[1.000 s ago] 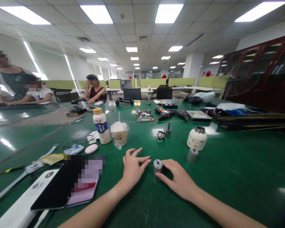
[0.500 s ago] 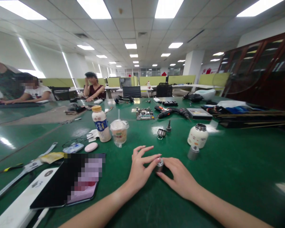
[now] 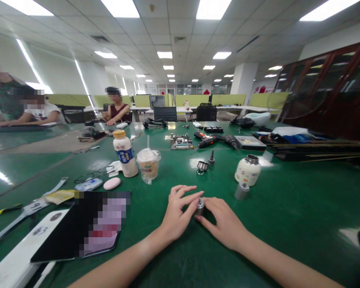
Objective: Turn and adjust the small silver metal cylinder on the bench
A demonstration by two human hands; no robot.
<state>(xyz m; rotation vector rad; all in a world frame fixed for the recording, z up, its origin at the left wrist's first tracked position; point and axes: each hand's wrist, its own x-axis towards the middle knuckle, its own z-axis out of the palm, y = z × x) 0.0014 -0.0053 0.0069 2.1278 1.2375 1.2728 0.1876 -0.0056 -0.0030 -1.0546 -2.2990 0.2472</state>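
Observation:
A small silver metal cylinder (image 3: 200,208) stands on the green table between my two hands. My left hand (image 3: 178,214) pinches its top with thumb and index finger, the other fingers stretched out above. From the other side, my right hand (image 3: 225,222) has its thumb and index finger around the cylinder's side. To the right is a cream thermos bottle (image 3: 248,171) with a printed face and an uncovered metal mouth. Close in front of it sits a grey metal cup-like piece (image 3: 242,192). Beyond my hands lie a metal cap with a ring (image 3: 202,167) and a dark stopper-like part (image 3: 211,159).
A milk tea bottle (image 3: 125,155), a lidded plastic cup (image 3: 149,165) and a pink oval case (image 3: 112,183) stand left of my hands. Nearer lies a tablet (image 3: 60,228). Farther back are a circuit board (image 3: 181,141) and power drills (image 3: 208,141). People sit at the far left.
The view has shifted slightly, moving things a little left and up in the picture. Both hands keep their hold on the cylinder. A seated person has lowered a hand from the head.

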